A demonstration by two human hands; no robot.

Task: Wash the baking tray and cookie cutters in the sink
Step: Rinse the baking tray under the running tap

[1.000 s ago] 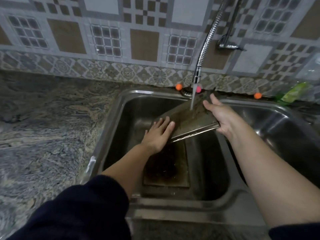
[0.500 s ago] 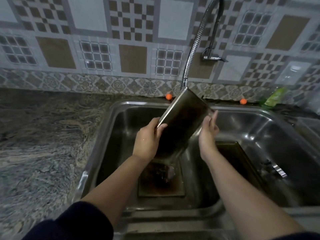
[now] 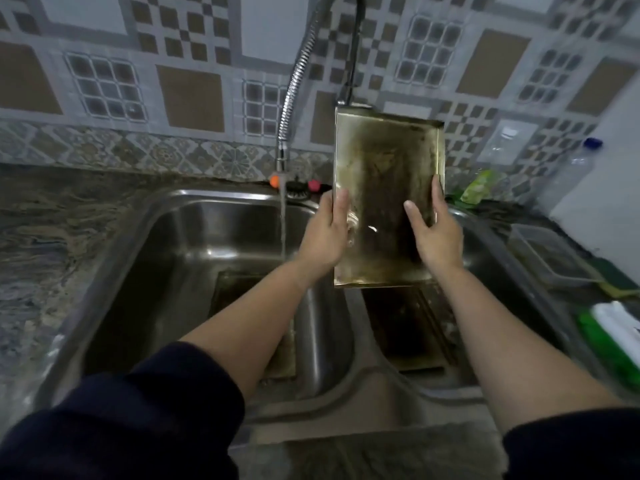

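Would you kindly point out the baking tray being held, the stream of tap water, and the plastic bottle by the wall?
baking tray (image 3: 384,174): head view, stained inner face above the hands.
stream of water (image 3: 282,216): head view, mid-stream below the spout.
plastic bottle (image 3: 568,174): head view, clear body under the blue cap.

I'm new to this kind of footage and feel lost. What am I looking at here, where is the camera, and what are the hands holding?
No machine here: a person wears a camera on the head, looking down at their own arms. The left hand and the right hand grip a stained baking tray by its long edges, holding it upright, its inside facing the camera, over a double steel sink. The tap is running; its stream falls into the left basin, beside the tray. Another dark tray lies in the right basin. A clear plastic container sits on the counter at right.
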